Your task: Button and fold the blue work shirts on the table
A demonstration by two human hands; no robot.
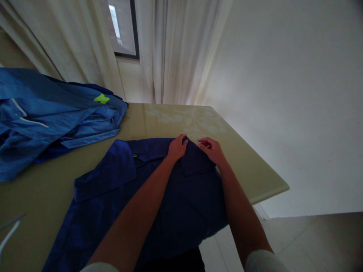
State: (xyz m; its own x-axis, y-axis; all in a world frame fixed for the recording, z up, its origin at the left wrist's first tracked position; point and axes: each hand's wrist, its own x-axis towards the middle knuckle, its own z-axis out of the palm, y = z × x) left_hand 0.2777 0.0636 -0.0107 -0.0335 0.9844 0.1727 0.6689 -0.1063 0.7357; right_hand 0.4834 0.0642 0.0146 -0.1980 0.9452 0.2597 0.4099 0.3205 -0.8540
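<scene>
A dark blue button-up shirt is spread over the near side of the table and hangs past its front edge. Its collar is folded over, with one flap at the left and the other by my hands. My left hand pinches the collar at its upper fold, fingers closed on the cloth. Just to the right, my right hand sits at the collar's outer edge, its fingers loosely curled and thumb apart. No cloth shows between those fingers. A small green label peeks out inside the neck.
Lighter blue garments with a lime-green patch lie heaped at the table's back left. A thin pale curved object pokes in at lower left. The yellowish tabletop ends near a white wall; curtains hang behind.
</scene>
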